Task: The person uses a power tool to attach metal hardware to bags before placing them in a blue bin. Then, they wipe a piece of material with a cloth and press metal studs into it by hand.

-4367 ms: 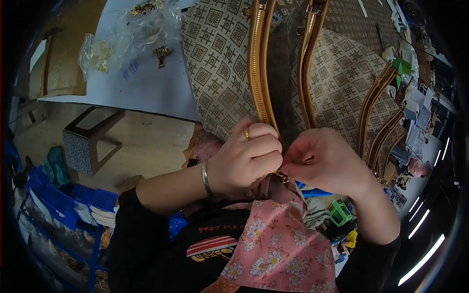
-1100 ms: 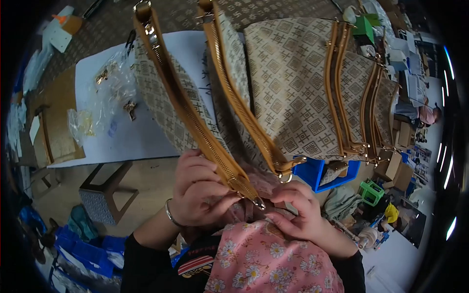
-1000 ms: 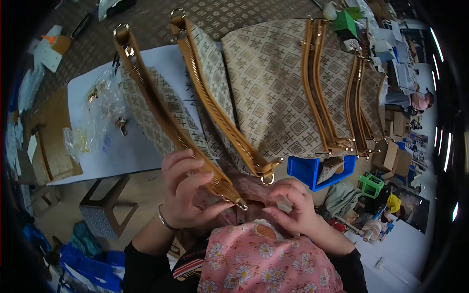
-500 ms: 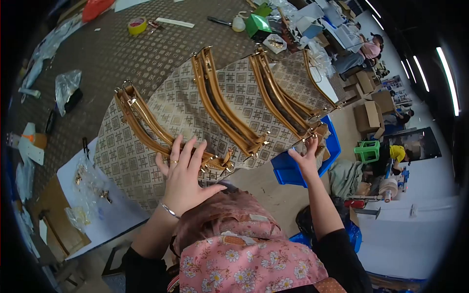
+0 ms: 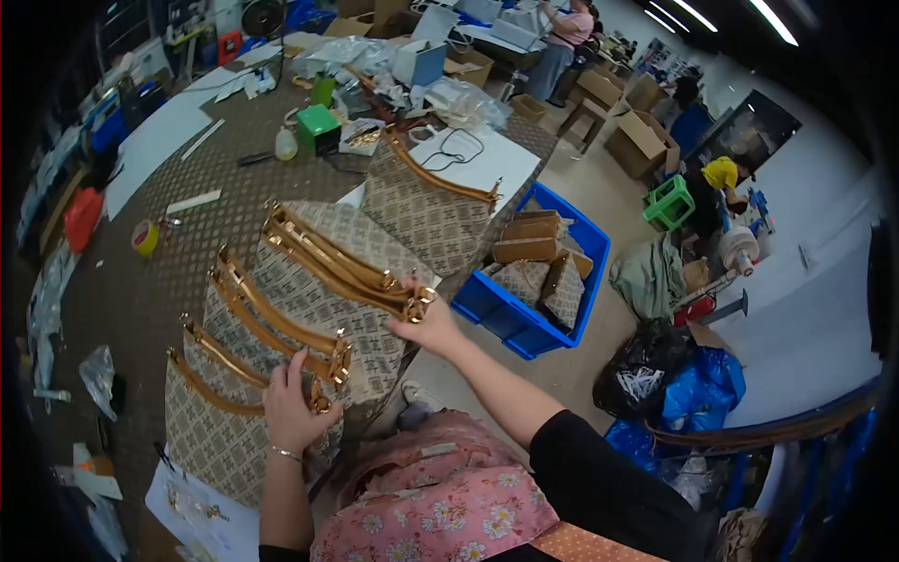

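Several patterned fabric bags with tan leather trim and gold zippers lie overlapping on the brown table. My left hand (image 5: 295, 412) is at the near end of the leftmost bag (image 5: 220, 448), its fingers bent around the trim corner. Beside it lies a second bag with a tan zipped top (image 5: 272, 323). My right hand (image 5: 429, 323) has its thumb and fingers closed on the near corner of the third bag (image 5: 332, 267), by its gold rings. Farther right, another bag (image 5: 421, 211) lies flat, apart from the hands.
A blue bin (image 5: 592, 281) with patterned pieces stands on the floor at the right. The table (image 5: 187, 245) holds yellow tape (image 5: 145, 238), a green box (image 5: 318, 128) and plastic wrap. A person in yellow (image 5: 721, 178) is farther off, near a green stool (image 5: 669, 202).
The view has turned toward the right, bringing the bin's contents into sight. The rightmost bag now lies apart from the others, and my hands sit nearer the bags' corners.
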Available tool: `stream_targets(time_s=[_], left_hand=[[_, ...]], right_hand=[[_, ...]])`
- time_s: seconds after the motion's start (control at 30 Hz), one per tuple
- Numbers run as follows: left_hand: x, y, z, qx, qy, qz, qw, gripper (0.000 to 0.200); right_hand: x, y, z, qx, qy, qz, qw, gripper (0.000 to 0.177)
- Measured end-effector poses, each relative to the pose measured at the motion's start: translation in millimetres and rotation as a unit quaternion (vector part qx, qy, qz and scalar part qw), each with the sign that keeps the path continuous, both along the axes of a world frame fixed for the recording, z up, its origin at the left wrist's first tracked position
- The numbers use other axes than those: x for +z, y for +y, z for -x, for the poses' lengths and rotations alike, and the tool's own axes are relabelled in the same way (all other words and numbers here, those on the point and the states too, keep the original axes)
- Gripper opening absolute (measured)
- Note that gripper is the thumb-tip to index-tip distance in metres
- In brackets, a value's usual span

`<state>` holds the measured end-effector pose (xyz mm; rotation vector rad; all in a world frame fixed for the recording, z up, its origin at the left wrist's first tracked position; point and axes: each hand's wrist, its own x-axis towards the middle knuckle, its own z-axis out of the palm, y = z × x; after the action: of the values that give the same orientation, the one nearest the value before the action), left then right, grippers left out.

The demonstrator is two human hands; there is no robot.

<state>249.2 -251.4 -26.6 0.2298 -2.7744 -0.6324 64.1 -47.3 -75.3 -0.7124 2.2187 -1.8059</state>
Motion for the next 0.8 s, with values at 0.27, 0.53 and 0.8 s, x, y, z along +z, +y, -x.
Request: stream_targets(time_s=[0.27,0.53,0.8], left_hand=[[-23.7,2.5,1.7,0.03,0.021,-0.11,0.993,0.079],[-32.4,12.3,2.0,0.05,0.012,-0.261,0.964,0.083],[-14.3,31.0,5.2,0.1,-0.076,0.034,0.991,0.084]], right_hand=[[51.7,24.7,4.1,-0.048,0.108,0.006,0.993,0.039],[164.8,213.1,-10.1,-0.137,0.017,0.023,0.99,0.04],[214.1,326.6,-3.1,-0.345,-0.032,-0.064,0.936,0.022]])
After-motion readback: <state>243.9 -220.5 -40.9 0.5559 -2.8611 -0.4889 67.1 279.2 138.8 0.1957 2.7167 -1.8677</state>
